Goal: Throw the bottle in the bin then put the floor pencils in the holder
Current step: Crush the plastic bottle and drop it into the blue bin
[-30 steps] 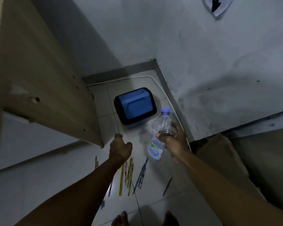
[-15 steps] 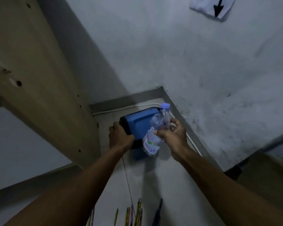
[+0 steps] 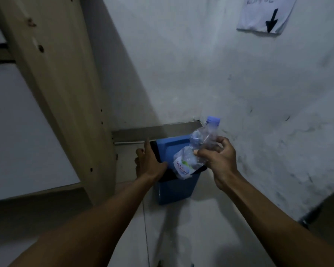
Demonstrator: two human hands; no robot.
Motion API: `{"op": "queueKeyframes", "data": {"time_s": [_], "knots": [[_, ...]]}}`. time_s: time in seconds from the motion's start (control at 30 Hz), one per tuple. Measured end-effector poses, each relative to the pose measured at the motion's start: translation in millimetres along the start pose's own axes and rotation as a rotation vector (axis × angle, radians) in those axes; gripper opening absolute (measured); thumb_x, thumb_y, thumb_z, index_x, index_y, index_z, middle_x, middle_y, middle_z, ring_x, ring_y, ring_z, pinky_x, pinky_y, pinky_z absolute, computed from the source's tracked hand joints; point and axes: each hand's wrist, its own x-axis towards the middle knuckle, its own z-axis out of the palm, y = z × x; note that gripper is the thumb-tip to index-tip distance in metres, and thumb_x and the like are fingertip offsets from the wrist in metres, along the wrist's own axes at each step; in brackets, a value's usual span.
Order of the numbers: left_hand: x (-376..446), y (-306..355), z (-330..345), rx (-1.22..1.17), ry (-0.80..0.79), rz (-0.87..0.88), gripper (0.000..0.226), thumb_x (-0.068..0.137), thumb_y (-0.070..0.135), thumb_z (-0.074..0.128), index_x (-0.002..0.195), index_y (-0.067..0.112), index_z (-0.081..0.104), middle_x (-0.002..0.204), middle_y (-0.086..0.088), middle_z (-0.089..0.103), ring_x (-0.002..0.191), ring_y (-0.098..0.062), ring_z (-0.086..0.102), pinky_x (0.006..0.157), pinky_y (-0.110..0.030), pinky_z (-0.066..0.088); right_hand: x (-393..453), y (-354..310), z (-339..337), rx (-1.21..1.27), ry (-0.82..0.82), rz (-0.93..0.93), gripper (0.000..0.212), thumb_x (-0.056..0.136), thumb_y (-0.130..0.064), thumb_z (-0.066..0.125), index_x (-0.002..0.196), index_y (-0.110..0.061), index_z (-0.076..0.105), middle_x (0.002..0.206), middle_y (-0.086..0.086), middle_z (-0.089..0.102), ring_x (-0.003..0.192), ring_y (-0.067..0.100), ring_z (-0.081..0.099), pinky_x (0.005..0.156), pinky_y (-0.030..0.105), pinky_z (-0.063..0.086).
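A dim light is falling on a dirty white wall [image 3: 229, 78], a paper sign with a black arrow [image 3: 266, 15] is hanging up high, and a big wooden board [image 3: 52, 83] is leaning over the pale floor [image 3: 201, 228]

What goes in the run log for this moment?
step: bottle to bin | right hand: holds bottle over bin | left hand: on bin lid | pencils: pending

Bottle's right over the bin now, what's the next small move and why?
Probably lower the bottle base-first into the dark gap and let go. The left hand appears to press the blue lid inward, and the right hand holds the bottle tilted, its labelled end at the bin's opening.
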Motion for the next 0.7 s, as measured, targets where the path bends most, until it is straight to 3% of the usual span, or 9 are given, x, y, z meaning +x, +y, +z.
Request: {"op": "queueKeyframes", "data": {"time_s": [0.07, 0.17, 0.27, 0.4, 0.6, 0.7], "knots": [[7, 4, -4, 0.074, -0.011, 0.052, 0.108, 0.072, 0.023, 0.076, 0.154, 0.029, 0.006, 0.153, -0.017, 0.021, 0.134, -0.041, 0.033, 0.105, -0.051, 0.039, 1, -3, -1, 0.032, 0.049, -0.011, 0.049, 0.065, 0.010, 0.079, 0.100, -0.012, 0.053, 0.088, 0.007, 0.068, 0.084, 0.029, 0.068, 0.085, 0.058, 0.056], [19, 9, -7, 0.194, -0.033, 0.135, 0.098, 0.073, 0.025, 0.072, 0.152, 0.028, 0.017, 0.152, -0.017, 0.024, 0.134, -0.041, 0.033, 0.105, -0.050, 0.040, 4, -3, -3, 0.051, 0.113, -0.007, 0.053, 0.063, 0.001, 0.084, 0.104, -0.012, 0.053, 0.098, 0.010, 0.069, 0.091, 0.033, 0.071, 0.083, 0.056, 0.058], [22, 9, -4, 0.265, -0.049, 0.191, 0.079, 0.078, 0.018, 0.067, 0.147, 0.022, 0.027, 0.144, -0.016, 0.036, 0.123, -0.038, 0.046, 0.093, -0.043, 0.046, 4, 1, 1, 0.027, 0.195, -0.002, 0.059, 0.052, -0.013, 0.090, 0.100, -0.011, 0.056, 0.102, 0.013, 0.069, 0.092, 0.034, 0.071, 0.080, 0.056, 0.059], [22, 6, 3, 0.335, 0.048, 0.211, 0.076, 0.079, 0.012, 0.064, 0.142, 0.022, 0.023, 0.136, -0.018, 0.041, 0.112, -0.039, 0.050, 0.082, -0.043, 0.048, 4, 11, 14, 0.051, 0.254, 0.042, 0.067, 0.039, -0.029, 0.094, 0.096, -0.006, 0.068, 0.093, 0.012, 0.075, 0.084, 0.031, 0.074, 0.075, 0.053, 0.061], [27, 1, 9, 0.362, 0.100, 0.225, 0.080, 0.079, 0.012, 0.066, 0.144, 0.023, 0.021, 0.136, -0.016, 0.039, 0.115, -0.037, 0.047, 0.083, -0.043, 0.048, 3, 33, 33, -0.054, 0.297, 0.067, 0.039, 0.058, -0.031, 0.092, 0.087, -0.022, 0.069, 0.084, -0.006, 0.073, 0.082, 0.015, 0.072, 0.083, 0.033, 0.058], [27, -2, 11, 0.346, 0.131, 0.228, 0.078, 0.079, 0.013, 0.067, 0.143, 0.020, 0.023, 0.137, -0.015, 0.040, 0.115, -0.036, 0.048, 0.082, -0.043, 0.052, 6, 48, 37, -0.159, 0.252, 0.141, 0.035, 0.067, -0.035, 0.086, 0.089, -0.013, 0.069, 0.087, 0.000, 0.072, 0.084, 0.017, 0.067, 0.080, 0.029, 0.053]]}}
